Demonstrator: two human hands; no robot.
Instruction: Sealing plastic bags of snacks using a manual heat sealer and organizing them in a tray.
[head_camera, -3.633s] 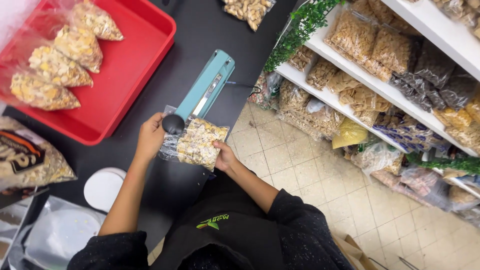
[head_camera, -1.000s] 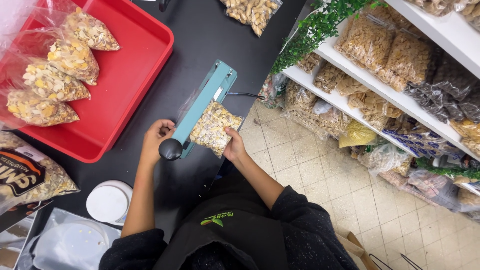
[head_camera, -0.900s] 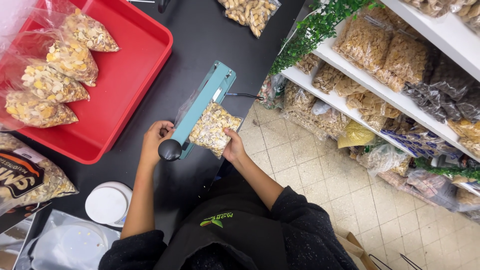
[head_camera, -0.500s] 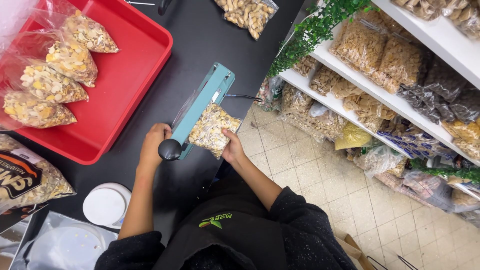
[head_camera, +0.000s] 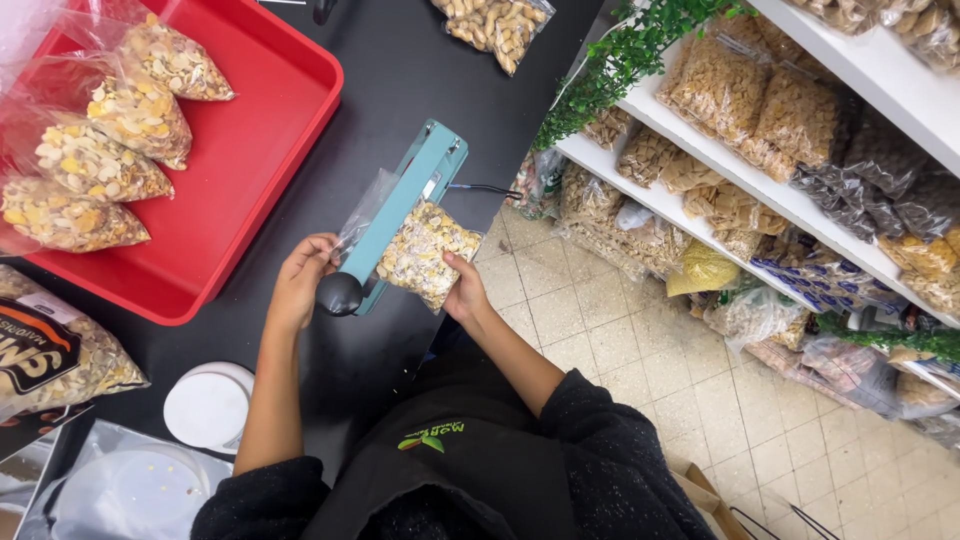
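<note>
While the left hand (head_camera: 300, 282) grips the black knob (head_camera: 339, 293) of the teal bag sealer (head_camera: 405, 212) on the black table (head_camera: 400, 60), the right hand (head_camera: 465, 292) holds a clear snack bag (head_camera: 425, 252) under its arm.

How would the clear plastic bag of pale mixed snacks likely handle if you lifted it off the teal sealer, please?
The clear plastic bag of pale mixed snacks would probably sag and shift, since loose pieces fill thin film. It looks light for its bulk. Its open top lies under the teal sealer arm, so tilting it might spill; the right hand supports its lower corner.
</note>
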